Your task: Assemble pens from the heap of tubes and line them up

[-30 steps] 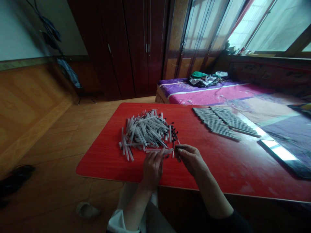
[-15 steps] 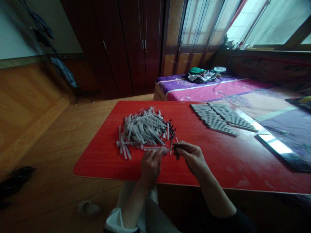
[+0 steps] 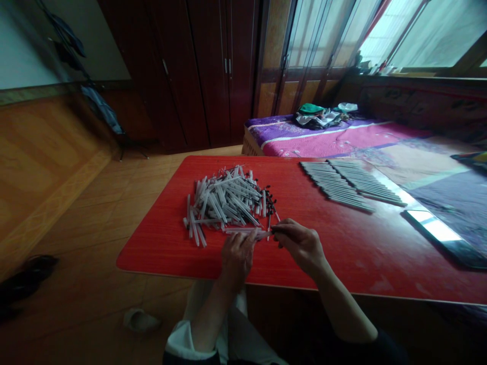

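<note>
In the head view, my left hand is closed around a slim, translucent whitish tube that sticks out to the left of its fingers. My right hand pinches a small dark piece at the tube's right end; whether it sits inside the tube or only touches it, I cannot tell. Just beyond both hands lies a heap of similar pale tubes, with small black-tipped pieces along its right side. At the right, two neat rows of dark-ended tubes lie side by side.
All of this lies on a red table with a rounded left corner. A phone rests near its right side. Behind stands a bed with folded clothes. On the floor at left are a pale slipper and dark footwear.
The camera view has shifted very slightly. Both hands keep their hold at nearly the same spot, and the heap and rows look unchanged.
</note>
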`<state>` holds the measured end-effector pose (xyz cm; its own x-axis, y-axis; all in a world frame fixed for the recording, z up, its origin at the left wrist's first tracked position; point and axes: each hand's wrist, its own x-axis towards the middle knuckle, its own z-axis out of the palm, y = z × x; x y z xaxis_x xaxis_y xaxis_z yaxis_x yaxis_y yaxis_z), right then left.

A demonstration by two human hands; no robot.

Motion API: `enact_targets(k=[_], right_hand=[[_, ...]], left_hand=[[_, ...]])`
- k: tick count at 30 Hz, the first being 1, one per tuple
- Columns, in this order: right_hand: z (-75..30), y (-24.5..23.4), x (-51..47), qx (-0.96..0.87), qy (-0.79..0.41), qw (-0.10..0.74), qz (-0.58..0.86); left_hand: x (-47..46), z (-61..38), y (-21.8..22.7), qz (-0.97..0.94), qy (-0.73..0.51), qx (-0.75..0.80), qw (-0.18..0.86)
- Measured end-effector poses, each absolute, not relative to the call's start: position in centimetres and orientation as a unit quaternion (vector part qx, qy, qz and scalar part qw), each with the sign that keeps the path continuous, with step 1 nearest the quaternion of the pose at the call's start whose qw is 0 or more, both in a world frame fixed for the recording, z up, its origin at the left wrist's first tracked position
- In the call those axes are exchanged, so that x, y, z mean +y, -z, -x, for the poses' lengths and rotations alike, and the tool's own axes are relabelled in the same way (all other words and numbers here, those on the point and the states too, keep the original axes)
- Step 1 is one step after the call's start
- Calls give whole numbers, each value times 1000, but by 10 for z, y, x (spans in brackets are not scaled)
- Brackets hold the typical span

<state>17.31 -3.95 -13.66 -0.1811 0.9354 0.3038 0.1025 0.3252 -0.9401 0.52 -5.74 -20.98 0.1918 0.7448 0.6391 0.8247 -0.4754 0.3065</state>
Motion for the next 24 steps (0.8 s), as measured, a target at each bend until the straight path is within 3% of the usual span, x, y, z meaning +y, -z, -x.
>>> enact_targets(k=[8,16,24], right_hand=[[-175,132,-40,-738,-269,438,437],[-179,136,-40,-644,-435,433,457],[-178,142,-46,-664,-338,426,514]], left_hand=[[-59,-5,208,771,381,-508,45],[-58,-3,209,781,386,-491,2],[-60,-3,208,789,359,-498,13]])
